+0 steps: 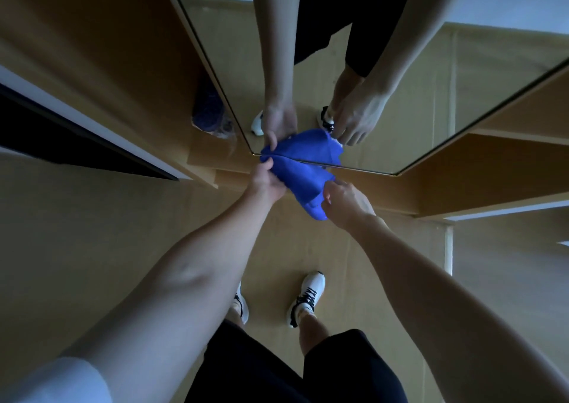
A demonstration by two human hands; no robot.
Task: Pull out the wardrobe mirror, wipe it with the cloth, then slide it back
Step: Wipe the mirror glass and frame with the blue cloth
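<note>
I see my left hand and my right hand both pinching the blue cloth. It lies against the near bottom edge of the mirror, stretched left to right between them; the glass rises just beyond.

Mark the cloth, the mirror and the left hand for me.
cloth point(303, 184): head view, on the blue fabric between the two hands.
mirror point(400, 100): head view, on the glass right of the reflected arms.
left hand point(265, 184): head view, on the back of the hand gripping the cloth.
</note>
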